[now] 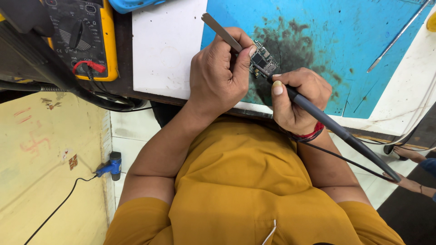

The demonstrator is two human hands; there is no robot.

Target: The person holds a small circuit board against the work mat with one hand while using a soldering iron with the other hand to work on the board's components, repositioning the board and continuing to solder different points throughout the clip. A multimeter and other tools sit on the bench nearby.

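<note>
Left hand (218,72) pinching tweezers (222,31), right hand (297,100) gripping iron (336,129), we work the board (262,60): light, stiff, seemingly fragile, best held by its edges.

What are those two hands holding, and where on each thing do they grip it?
The left hand pinches metal tweezers near their lower end. The right hand holds a dark soldering iron pen-like, close to its tip.

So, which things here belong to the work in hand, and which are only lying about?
In use:
left hand with metal tweezers
right hand with black soldering iron
small green circuit board
stained blue mat

Lying about:
yellow multimeter
thin metal rod
blue plug
</note>
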